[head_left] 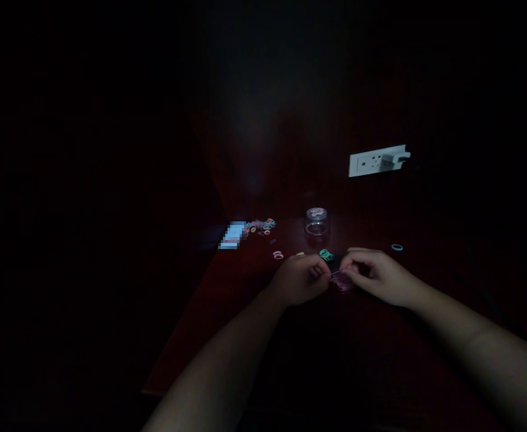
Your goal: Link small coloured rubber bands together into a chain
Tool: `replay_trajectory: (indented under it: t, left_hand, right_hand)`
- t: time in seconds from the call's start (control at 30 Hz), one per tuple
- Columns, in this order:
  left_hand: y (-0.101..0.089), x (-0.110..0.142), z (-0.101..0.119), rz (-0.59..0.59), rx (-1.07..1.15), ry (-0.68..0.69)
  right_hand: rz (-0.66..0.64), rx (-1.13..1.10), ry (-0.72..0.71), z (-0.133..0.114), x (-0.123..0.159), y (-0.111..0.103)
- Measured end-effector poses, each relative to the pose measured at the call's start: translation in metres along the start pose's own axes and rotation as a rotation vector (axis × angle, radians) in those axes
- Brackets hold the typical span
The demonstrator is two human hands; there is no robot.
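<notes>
My left hand (303, 279) and my right hand (378, 276) face each other over the dark red table. Thumb and forefinger of each are pinched on one small, pale purple hair tie (335, 272), which spans the gap between them. Just beneath lies a clump of purple hair ties (345, 284), partly covered by the right fingers. Behind the fingertips is a little pile of green hair ties (326, 255). Something yellow (300, 255), perhaps more hair ties, shows past the left knuckles. Two pink hair ties (278, 255) lie further left.
A clear jar (317, 223) with a lid stands at the back. Mixed hair ties (263, 225) are heaped beside a lit, blurred-out screen (233, 235) at the table's left edge. One teal hair tie (397, 247) lies at right. A socket panel (376, 161) with a plug is on the wall.
</notes>
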State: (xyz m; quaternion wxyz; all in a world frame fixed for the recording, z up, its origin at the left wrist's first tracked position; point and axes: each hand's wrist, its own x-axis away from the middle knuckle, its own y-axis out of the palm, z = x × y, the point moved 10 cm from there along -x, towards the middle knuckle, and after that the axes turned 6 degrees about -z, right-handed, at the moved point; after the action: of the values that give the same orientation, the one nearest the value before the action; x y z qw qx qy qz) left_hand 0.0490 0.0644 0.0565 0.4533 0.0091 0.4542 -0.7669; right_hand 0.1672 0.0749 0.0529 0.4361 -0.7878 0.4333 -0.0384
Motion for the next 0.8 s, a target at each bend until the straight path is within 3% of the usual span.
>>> replay_trajectory:
  t: [0.8]
  left_hand:
    - [-0.0020, 0.0003, -0.0033, 0.019, 0.038, 0.000]
  right_hand:
    - [0.011, 0.014, -0.015, 0.0001, 0.0003, -0.0008]
